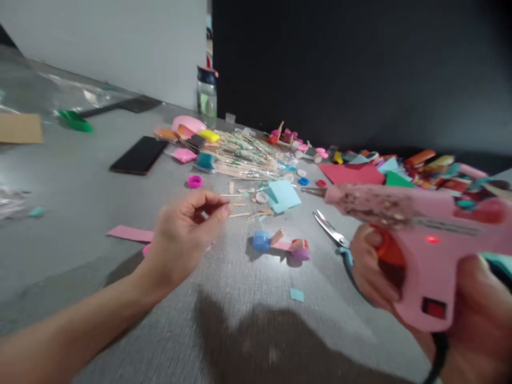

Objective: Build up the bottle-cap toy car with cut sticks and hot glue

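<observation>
Tabletop, glue gun, left hand (grasp unclear)

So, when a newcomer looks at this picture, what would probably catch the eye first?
Most likely the pink glue gun, large at the right in the right hand, with its red light glowing. Next, perhaps, the small blue-and-purple cap piece on the grey table, between the hands. Behind it, a pile of wooden sticks also stands out.
</observation>
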### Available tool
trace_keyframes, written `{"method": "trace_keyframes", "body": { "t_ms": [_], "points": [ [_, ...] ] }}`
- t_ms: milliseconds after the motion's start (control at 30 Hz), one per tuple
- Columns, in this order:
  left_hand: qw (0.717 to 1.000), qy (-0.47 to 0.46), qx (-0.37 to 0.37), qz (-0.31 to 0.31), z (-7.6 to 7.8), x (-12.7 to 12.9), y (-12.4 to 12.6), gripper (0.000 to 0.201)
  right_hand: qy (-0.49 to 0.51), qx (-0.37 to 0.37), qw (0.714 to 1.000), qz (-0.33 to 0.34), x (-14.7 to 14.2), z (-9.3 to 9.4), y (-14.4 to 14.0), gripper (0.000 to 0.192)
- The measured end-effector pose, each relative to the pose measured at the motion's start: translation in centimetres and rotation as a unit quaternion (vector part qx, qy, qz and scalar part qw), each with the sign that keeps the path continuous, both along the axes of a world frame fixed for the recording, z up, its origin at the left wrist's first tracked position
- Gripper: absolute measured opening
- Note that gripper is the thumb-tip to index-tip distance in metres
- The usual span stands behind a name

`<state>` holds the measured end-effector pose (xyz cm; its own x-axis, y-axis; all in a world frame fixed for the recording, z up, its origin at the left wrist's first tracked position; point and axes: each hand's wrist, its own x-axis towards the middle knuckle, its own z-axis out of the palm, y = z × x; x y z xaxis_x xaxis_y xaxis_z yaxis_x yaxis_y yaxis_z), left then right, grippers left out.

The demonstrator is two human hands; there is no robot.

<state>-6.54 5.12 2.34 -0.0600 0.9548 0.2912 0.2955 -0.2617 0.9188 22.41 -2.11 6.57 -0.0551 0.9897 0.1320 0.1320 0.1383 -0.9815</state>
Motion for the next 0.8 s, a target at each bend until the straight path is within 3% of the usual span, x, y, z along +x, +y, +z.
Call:
{"method": "trace_keyframes", "body": {
  "t_ms": [100,167,267,333,500,600,800],
  "points": [
    [0.993,-0.054,0.083,0.057,2.6,-1.1,-0.2,0.007,0.083,-0.016,0.996,0.0,-2.7,1.3,2.1,0.037],
    [0.978,-0.106,0.155,0.095,4.4,-2.0,-0.6,0.006,0.067,-0.032,0.997,-0.002,-4.6,1.7,4.0,0.034],
    [0.952,-0.15,0.232,0.131,6.8,-3.3,-1.4,0.005,-0.069,0.017,0.997,0.03,-8.0,1.8,7.3,0.037],
    [0.945,-0.152,0.251,0.142,7.7,-4.1,-2.1,0.004,-0.242,0.061,0.967,0.045,-10.4,1.8,9.3,0.047],
    [0.927,-0.11,0.29,0.21,8.7,-5.6,-5.2,0.006,-0.362,0.102,0.925,0.055,-16.7,1.2,12.7,0.051],
    [0.917,-0.064,0.296,0.259,8.9,-5.5,-7.4,0.009,-0.396,0.118,0.908,0.071,-20.2,0.2,13.1,0.03],
    [0.947,0.012,0.235,0.219,8.2,-4.2,-9.7,0.005,-0.401,0.159,0.894,0.119,-24.9,-1.2,11.3,0.035]
  ]
}}
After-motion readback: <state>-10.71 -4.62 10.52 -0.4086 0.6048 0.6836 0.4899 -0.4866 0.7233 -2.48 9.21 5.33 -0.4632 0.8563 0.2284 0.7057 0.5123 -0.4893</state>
